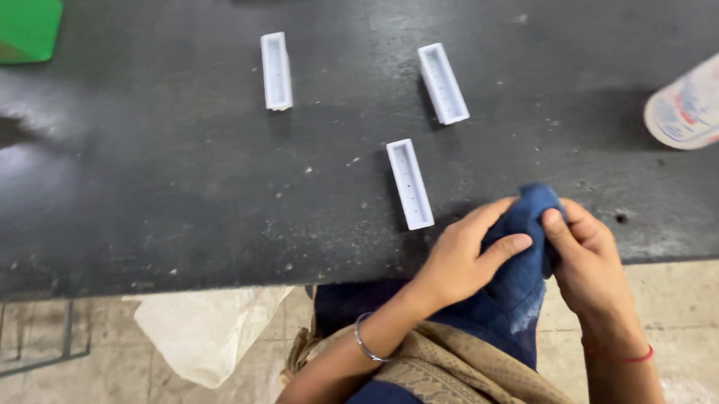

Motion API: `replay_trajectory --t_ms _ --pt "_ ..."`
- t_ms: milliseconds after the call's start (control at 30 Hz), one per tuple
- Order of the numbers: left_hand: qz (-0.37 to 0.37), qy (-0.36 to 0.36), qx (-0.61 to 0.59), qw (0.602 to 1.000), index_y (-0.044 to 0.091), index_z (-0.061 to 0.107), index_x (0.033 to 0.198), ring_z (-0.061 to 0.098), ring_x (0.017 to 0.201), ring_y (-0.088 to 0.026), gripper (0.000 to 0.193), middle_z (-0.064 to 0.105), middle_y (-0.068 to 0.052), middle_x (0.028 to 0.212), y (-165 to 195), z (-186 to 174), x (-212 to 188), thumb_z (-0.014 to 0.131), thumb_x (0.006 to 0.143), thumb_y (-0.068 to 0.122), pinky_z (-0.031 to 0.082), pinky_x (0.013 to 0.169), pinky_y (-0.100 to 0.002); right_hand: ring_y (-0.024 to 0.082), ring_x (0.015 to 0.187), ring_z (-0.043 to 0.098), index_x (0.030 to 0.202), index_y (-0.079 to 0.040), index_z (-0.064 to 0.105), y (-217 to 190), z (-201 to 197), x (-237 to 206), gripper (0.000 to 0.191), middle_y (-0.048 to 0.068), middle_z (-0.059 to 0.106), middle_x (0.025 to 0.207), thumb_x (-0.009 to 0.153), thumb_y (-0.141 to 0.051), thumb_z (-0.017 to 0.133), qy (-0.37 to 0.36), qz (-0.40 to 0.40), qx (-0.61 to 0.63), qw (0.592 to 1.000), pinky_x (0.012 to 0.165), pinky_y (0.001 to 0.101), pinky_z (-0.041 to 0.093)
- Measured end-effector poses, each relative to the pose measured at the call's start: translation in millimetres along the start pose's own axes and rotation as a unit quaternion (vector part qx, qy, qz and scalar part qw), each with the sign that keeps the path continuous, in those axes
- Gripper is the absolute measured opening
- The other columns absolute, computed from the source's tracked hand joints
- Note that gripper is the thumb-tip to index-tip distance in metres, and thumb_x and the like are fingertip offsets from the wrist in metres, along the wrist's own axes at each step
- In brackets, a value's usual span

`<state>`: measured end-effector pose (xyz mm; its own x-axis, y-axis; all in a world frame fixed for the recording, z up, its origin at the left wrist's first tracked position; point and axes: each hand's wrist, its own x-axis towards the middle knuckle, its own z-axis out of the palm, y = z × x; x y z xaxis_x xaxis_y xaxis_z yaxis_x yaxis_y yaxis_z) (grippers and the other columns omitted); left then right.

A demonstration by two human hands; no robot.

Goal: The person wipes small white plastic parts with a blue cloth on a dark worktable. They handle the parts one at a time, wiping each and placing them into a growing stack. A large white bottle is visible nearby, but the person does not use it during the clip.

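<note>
A dark blue cloth is bunched between both my hands at the near edge of a black table. My left hand, with a metal bangle on the wrist, grips it from the left. On the cloth's right side my right hand pinches it; a red thread circles that wrist. Three white oblong plastic trays lie open side up on the table: the nearest tray just left of my hands, a second tray farther back, a third tray at the back left.
A white cylindrical container with red and blue print lies at the right edge. A green box sits at the back left corner. Below the table edge a white plastic bag rests on the tiled floor.
</note>
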<state>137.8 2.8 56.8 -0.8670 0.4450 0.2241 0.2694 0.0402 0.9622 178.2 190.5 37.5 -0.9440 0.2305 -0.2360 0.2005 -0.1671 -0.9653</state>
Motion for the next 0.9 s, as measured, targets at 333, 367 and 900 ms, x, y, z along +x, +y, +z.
replay_trajectory --t_ms 333,367,900 --pt "-0.038 0.073 -0.056 0.995 0.000 0.061 0.131 0.064 0.109 -0.031 0.030 0.064 -0.014 0.114 -29 10 -11 0.058 0.106 0.017 0.051 0.098 -0.039 0.018 0.129 0.058 0.129 0.003 0.066 -4 43 -10 0.037 0.009 0.061 0.143 0.095 -0.011 0.072 0.014 -0.198 -0.211 0.957 0.109 0.0314 0.044" --pt "-0.012 0.079 -0.014 0.997 0.000 0.061 0.132 0.062 0.111 -0.032 0.030 0.064 -0.014 0.116 -30 6 -13 0.058 0.106 0.014 0.050 0.100 -0.040 0.018 0.126 0.059 0.129 0.002 0.066 -6 46 -9 0.036 0.010 0.064 0.140 0.095 -0.010 0.072 0.013 -0.198 -0.213 0.957 0.108 0.0313 0.045" --pt "-0.059 0.239 0.324 0.913 -0.009 0.034 0.152 0.058 0.099 -0.035 0.102 0.058 -0.019 0.111 -48 -47 -24 0.081 0.076 0.039 0.044 0.083 -0.046 0.037 0.113 0.065 0.125 -0.005 0.070 -24 127 86 0.043 0.015 0.065 0.128 0.085 0.008 0.066 -0.118 -0.413 -0.484 0.762 0.094 0.0427 0.054"
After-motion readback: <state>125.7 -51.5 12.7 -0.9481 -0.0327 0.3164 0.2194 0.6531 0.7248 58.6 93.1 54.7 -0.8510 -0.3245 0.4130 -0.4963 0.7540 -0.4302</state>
